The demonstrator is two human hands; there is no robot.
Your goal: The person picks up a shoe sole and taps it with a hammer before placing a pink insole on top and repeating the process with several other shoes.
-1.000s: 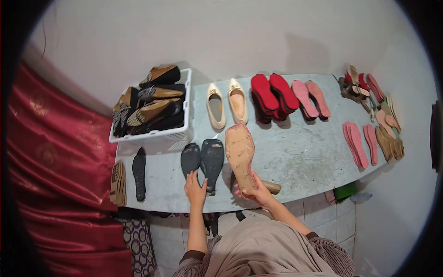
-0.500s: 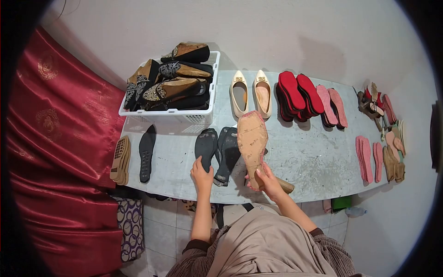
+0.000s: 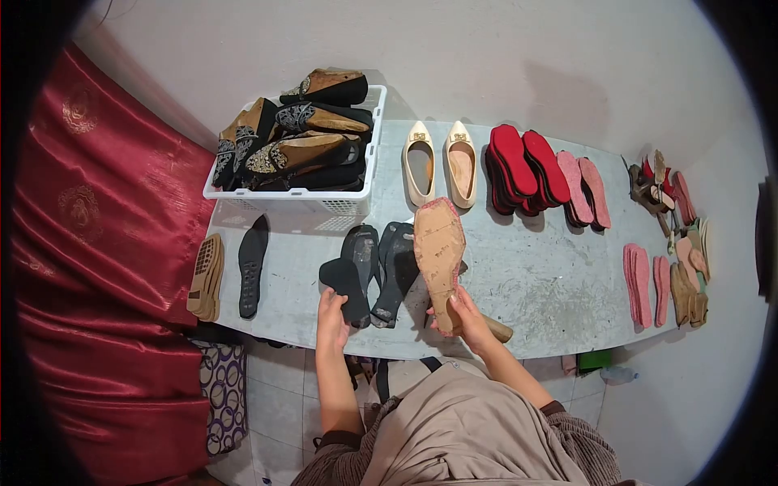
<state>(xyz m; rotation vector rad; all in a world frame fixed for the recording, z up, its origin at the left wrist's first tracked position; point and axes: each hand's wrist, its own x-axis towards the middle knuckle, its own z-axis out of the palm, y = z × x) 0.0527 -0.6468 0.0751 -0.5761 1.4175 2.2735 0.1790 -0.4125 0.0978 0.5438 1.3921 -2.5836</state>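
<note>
Tan sole [image 3: 439,243], black sole [image 3: 345,282] held above table's [image 3: 539,279] near edge

The right hand [image 3: 470,319] grasps the tan sole by its narrow end; the left hand [image 3: 331,319] grips the black sole. Just beside lie two dark soles [image 3: 397,263]. A white crate [image 3: 288,194] stands at the far left corner; cream shoes [image 3: 419,174] and red soles [image 3: 510,158] line the far edge.

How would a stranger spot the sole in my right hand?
On the table, find the white basket, then the cream shoes to its right. Just below those in the view, the right hand grips a tan sole by its narrow end. Its tan face and pink edge set it apart from the black soles on its left.
</note>
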